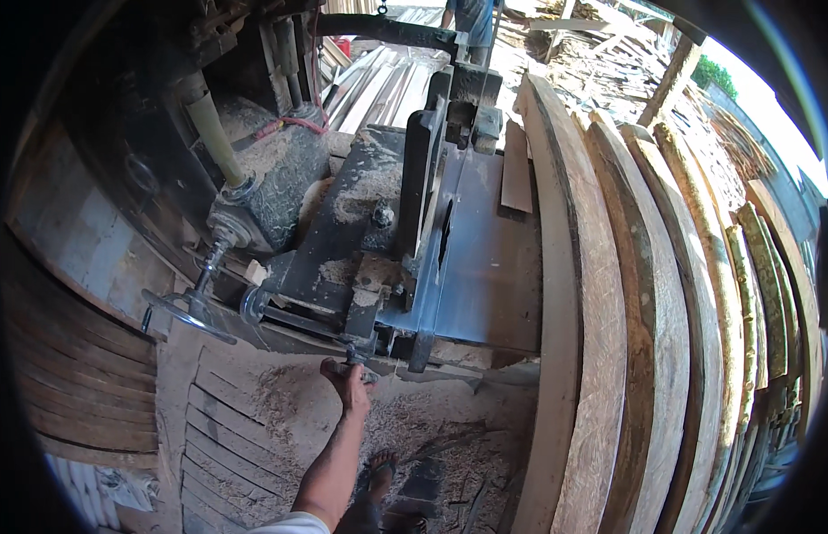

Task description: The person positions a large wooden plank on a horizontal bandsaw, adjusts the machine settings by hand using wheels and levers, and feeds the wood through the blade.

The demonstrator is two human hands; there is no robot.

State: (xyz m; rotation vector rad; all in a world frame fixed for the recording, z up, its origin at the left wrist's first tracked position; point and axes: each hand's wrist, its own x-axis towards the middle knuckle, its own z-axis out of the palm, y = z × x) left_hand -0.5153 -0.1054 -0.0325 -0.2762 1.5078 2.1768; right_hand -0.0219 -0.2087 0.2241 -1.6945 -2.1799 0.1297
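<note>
My left hand (pixel 347 384) reaches forward from the lower edge and closes round a small handle (pixel 354 355) at the near end of the saw's fence slide. The fingertips are partly hidden. Just beyond it stands the tall dark fence (pixel 421 178), upright along the metal saw table (pixel 494 258). A dark slot (pixel 446 233) runs lengthwise in the table beside the fence. A round guide bar (pixel 298 317) lies to the left of my hand. My right hand is out of view.
Long thick timber planks (pixel 601 356) are lined up along the right. A handwheel (pixel 190 318) sticks out at the left. Sawdust covers the slatted floor (pixel 236 427), where my foot (pixel 381 472) stands. Another person (pixel 473 22) is beyond the machine, near stacked boards (pixel 378 84).
</note>
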